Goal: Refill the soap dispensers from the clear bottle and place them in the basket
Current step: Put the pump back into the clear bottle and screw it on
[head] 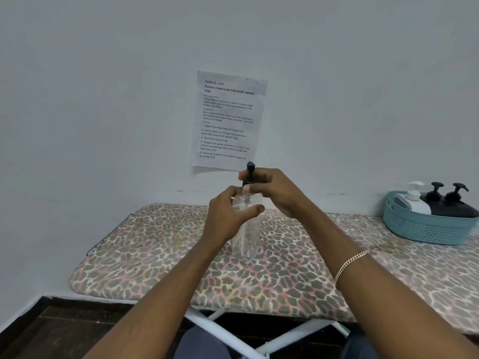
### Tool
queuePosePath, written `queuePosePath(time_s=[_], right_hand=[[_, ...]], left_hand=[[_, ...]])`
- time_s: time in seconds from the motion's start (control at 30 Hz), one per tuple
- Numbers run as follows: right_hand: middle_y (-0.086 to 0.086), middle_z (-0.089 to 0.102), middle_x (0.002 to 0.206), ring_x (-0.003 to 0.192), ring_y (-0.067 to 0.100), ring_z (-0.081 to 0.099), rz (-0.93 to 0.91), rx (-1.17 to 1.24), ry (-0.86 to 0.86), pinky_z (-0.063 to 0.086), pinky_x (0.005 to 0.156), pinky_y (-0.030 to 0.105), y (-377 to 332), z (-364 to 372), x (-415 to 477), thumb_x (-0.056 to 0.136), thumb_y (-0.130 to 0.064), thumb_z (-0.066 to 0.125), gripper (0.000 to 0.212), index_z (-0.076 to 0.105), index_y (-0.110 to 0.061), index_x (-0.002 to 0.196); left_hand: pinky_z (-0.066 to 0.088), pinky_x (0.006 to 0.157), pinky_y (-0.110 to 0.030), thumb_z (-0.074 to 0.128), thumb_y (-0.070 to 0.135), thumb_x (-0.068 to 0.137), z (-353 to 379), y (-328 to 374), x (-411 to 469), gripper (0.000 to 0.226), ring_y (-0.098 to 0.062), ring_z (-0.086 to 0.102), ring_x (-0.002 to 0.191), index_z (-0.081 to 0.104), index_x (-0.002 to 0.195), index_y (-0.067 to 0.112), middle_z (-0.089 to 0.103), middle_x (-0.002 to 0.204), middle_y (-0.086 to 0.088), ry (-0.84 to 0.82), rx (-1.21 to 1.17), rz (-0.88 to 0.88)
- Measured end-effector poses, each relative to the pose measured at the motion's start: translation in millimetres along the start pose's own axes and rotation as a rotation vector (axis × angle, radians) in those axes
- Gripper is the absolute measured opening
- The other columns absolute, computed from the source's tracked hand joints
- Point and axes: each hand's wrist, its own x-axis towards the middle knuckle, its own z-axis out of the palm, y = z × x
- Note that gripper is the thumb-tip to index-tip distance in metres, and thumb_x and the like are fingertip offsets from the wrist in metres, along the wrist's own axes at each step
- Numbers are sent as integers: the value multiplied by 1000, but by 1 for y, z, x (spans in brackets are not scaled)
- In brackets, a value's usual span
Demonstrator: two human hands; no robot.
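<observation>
A clear bottle (246, 242) stands upright on the leopard-print board (155, 255), near its middle. My left hand (228, 216) grips the bottle's upper body. My right hand (274, 190) pinches the black pump top (250, 172) at the bottle's neck. At the far right a teal basket (425, 229) holds a white dispenser (413, 200) and two black dispensers (452, 204).
The padded board runs along a white wall, on white metal legs (233, 330) over a dark floor. A printed paper sheet (228, 120) is stuck to the wall behind the bottle. My knees show at the bottom edge.
</observation>
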Motion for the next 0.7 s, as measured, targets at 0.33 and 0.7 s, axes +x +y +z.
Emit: queuePosePath(time_s=[0.33,0.7], right_hand=[[-8,55,89,80,9,60,-2,-229,236,48,76,31,8,25,4,72,-37,96,58,57,-12,106],[13,79,108,96,18,77,10,6,31,57,90,31,-1,-7,2,81,3,86,32,76,2,111]], left_hand=[[42,58,-9,87,49,77,2,1,-2,43,9,61,73,69,113,35,71,89,18,10,-40,-11],[48,66,-15,90,56,73,2,0,-4,44,2,67,84,67,104,34,72,94,16,25,-39,-18]])
